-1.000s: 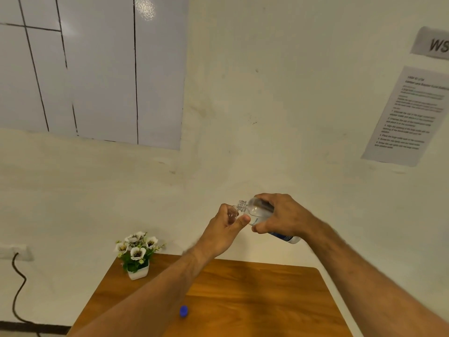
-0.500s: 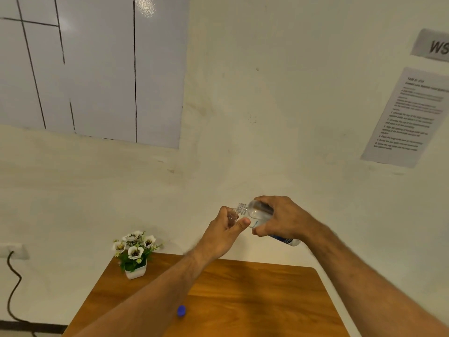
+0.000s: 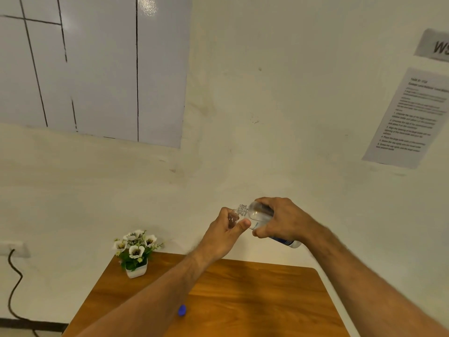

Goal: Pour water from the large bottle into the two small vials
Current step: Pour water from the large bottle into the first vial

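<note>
My right hand (image 3: 281, 221) grips the large clear bottle (image 3: 257, 216), which is tilted almost flat with its uncapped neck pointing left and water inside. The bottle's mouth sits right at the top of a small clear vial (image 3: 232, 220), held upright in my left hand (image 3: 224, 235) between thumb and fingers. Most of the vial is hidden by those fingers. Both hands are raised above the far edge of the wooden table (image 3: 255, 300). I see no second vial.
A blue cap (image 3: 182, 310) lies on the table beside my left forearm. A small white pot of white flowers (image 3: 136, 254) stands at the table's far left corner. The wall behind carries a whiteboard and a printed sheet (image 3: 410, 117).
The hands, bottle and vial hold nearly the same pose. The view has shifted slightly, nothing else moved.
</note>
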`<act>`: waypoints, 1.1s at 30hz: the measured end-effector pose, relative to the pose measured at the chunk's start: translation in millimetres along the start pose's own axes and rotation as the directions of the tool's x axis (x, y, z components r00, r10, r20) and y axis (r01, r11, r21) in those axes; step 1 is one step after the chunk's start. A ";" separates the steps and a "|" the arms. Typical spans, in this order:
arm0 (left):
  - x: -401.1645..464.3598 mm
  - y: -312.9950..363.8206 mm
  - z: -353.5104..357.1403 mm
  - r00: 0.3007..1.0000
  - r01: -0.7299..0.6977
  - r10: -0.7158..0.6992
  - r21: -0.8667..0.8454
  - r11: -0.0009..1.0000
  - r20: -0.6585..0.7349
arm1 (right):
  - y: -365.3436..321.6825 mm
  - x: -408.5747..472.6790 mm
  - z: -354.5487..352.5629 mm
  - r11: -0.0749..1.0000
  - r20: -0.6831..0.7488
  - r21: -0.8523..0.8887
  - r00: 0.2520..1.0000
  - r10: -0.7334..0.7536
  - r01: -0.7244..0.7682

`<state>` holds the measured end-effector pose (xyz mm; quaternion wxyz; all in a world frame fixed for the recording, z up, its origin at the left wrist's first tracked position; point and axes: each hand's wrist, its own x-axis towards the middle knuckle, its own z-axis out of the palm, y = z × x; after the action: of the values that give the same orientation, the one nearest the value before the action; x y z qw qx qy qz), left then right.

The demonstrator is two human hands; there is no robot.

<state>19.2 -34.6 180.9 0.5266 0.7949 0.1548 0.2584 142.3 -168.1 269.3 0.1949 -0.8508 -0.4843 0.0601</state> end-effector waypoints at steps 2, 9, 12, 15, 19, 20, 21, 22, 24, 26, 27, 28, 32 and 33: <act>-0.4 -1.2 -0.2 1.000 0.001 -0.001 0.006 1.000 0.002 | 0.0 -0.3 0.4 1.000 0.002 -0.002 1.000 0.000 0.000; -3.3 2.2 -0.2 1.000 0.010 -0.010 0.007 1.000 0.003 | -0.8 -0.4 2.2 1.000 0.001 -0.005 1.000 0.006 -0.006; -3.5 2.5 -0.4 1.000 0.009 -0.009 0.008 1.000 0.001 | -1.2 -0.1 2.8 1.000 -0.001 -0.006 1.000 0.008 -0.008; -4.1 2.2 -0.8 1.000 0.011 -0.011 0.008 1.000 0.005 | -1.2 -0.5 2.6 1.000 0.001 -0.012 1.000 0.009 -0.009; -6.1 2.1 -0.1 1.000 0.007 -0.007 0.011 1.000 0.010 | -0.9 -1.8 2.3 1.000 0.004 -0.015 1.000 0.009 -0.009; -6.5 2.1 0.1 1.000 0.006 -0.007 0.013 1.000 0.009 | -1.0 -2.1 2.7 1.000 0.004 -0.016 1.000 0.009 -0.009; -7.2 2.1 0.2 1.000 0.005 -0.005 0.014 1.000 0.006 | -1.1 -2.5 3.2 1.000 0.003 -0.018 1.000 0.007 -0.007; -7.8 2.3 0.2 1.000 0.005 -0.005 0.013 1.000 0.004 | -1.3 -2.3 3.7 1.000 0.004 -0.020 1.000 0.007 -0.007; -8.9 2.4 0.1 1.000 0.008 -0.008 0.010 1.000 0.003 | -1.0 -1.9 4.5 1.000 0.007 -0.020 1.000 0.005 -0.005; -9.6 2.2 0.0 1.000 0.008 -0.008 0.006 1.000 0.003 | -0.3 -1.6 4.9 1.000 0.013 -0.023 1.000 0.002 -0.002; -9.9 2.2 0.0 1.000 0.006 -0.006 0.003 1.000 0.003 | -0.1 -1.6 5.2 1.000 0.014 -0.025 1.000 0.003 -0.002; -9.9 1.9 0.1 1.000 0.005 -0.005 0.001 1.000 0.002 | 0.0 -1.6 5.7 1.000 0.013 -0.028 1.000 0.003 -0.002; -10.2 0.6 0.0 1.000 0.006 -0.006 0.007 1.000 0.002 | 0.0 -2.2 7.0 0.999 0.012 -0.035 1.000 0.004 -0.003; -10.9 1.1 -0.2 1.000 0.007 -0.007 0.008 1.000 0.002 | 0.4 -2.5 7.0 0.999 0.015 -0.036 1.000 0.002 -0.002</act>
<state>10.2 -40.6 179.2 0.5247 0.7967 0.1577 0.2553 139.2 -168.4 262.5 0.1760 -0.8541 -0.4859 0.0580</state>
